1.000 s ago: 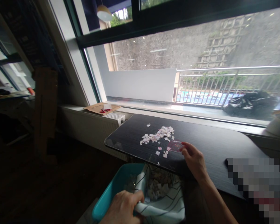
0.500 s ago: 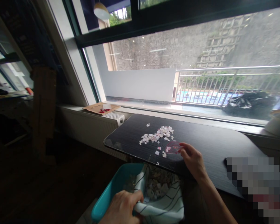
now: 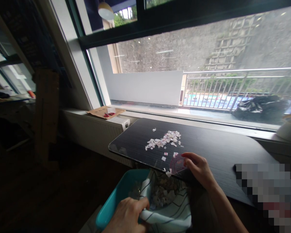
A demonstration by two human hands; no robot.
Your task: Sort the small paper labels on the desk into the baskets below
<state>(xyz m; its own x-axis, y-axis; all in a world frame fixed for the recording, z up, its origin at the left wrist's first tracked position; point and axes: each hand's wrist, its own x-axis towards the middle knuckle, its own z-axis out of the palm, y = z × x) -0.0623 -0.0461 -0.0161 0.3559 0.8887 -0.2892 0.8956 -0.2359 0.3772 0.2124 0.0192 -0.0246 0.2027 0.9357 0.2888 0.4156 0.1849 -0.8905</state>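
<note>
Left hand (image 3: 127,212) clamped on striped liner (image 3: 168,217) in teal basin (image 3: 109,205); right hand (image 3: 197,166) pinched on pink protractor-like plate (image 3: 177,165), now drawn to table (image 3: 213,145) edge; few scraps (image 3: 168,173) thus brought near liner, main pile (image 3: 163,139) unmoved.

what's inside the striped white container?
Loose pale paper scraps show inside the striped white container. Anything under them is hidden, and so is the bottom where they cover it. The left hand grips its edge.
</note>
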